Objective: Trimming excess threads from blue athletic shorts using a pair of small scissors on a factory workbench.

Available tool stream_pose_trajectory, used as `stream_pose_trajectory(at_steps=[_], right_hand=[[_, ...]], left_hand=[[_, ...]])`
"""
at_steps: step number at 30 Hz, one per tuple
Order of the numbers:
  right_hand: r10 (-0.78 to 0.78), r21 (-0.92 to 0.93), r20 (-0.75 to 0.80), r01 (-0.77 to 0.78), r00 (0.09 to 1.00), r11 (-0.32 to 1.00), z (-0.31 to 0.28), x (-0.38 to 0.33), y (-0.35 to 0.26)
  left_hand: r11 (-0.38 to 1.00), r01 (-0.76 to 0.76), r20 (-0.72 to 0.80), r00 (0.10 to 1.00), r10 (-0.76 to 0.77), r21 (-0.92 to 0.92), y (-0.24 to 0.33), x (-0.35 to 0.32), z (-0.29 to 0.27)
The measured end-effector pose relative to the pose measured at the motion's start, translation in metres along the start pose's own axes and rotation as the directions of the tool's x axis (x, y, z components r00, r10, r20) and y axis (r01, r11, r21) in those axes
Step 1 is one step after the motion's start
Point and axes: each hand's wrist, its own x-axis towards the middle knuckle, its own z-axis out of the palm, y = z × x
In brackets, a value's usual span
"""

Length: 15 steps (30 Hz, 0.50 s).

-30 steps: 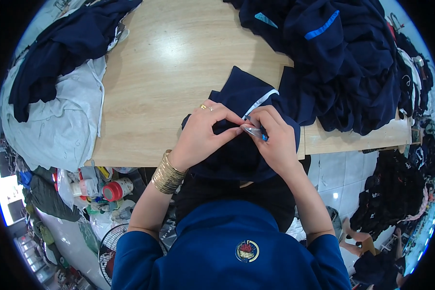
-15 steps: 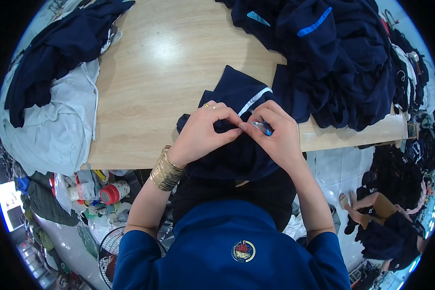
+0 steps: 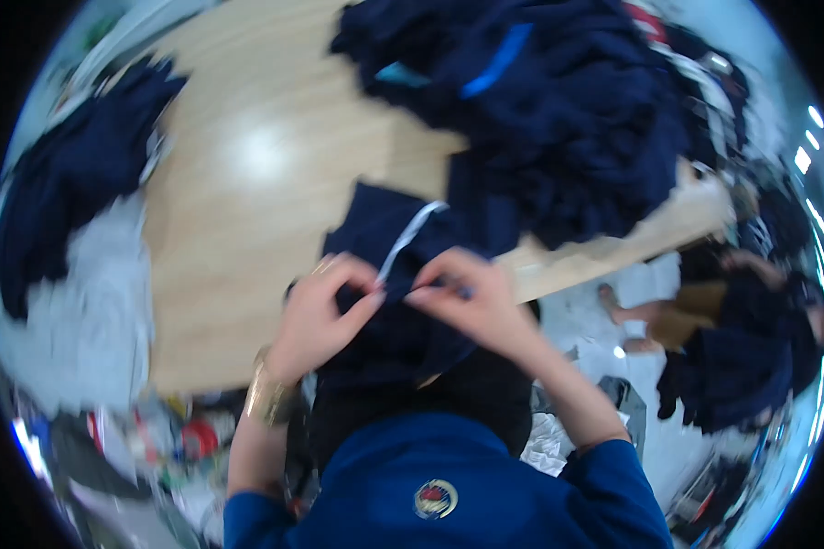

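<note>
A folded navy garment [image 3: 384,247] with a white stripe lies at the near edge of a pale wooden table [image 3: 238,183] and hangs over toward me. My left hand [image 3: 316,316], with a gold bangle at the wrist, pinches the cloth near the stripe's lower end. My right hand [image 3: 471,302] grips the same spot from the right, fingertips almost touching the left hand's, with a small pale object between them that is too blurred to name. The whole picture is blurred by motion.
A big heap of navy clothes [image 3: 568,119] with blue trim covers the table's far right. More dark and white cloth [image 3: 73,265] hangs off the left end. Another person [image 3: 723,329] in dark clothing stands to the right. Clutter [image 3: 174,439] lies on the floor at lower left.
The view has swung and blurred. Both hands stayed pinched together on the navy garment; the person at the right has moved closer to the table.
</note>
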Motion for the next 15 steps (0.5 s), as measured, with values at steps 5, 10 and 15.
stream_pose_trajectory(at_steps=[5, 10, 15], right_hand=[[-0.062, -0.107, -0.011, 0.06, 0.998, 0.992, 0.042, -0.007, 0.018], [-0.228, -0.083, -0.212, 0.215, 0.95, 0.973, 0.057, -0.01, 0.01], [-0.442, -0.273, -0.191, 0.386, 0.876, 0.881, 0.068, -0.015, 0.022]], left_hand=[[0.99, 0.121, -0.002, 0.993, -0.121, 0.079, 0.007, -0.016, -0.002], [0.938, -0.127, -0.04, 0.988, 0.148, 0.323, 0.009, -0.013, -0.009], [0.966, 0.237, -0.131, 0.959, -0.25, -0.103, -0.006, -0.012, 0.0]])
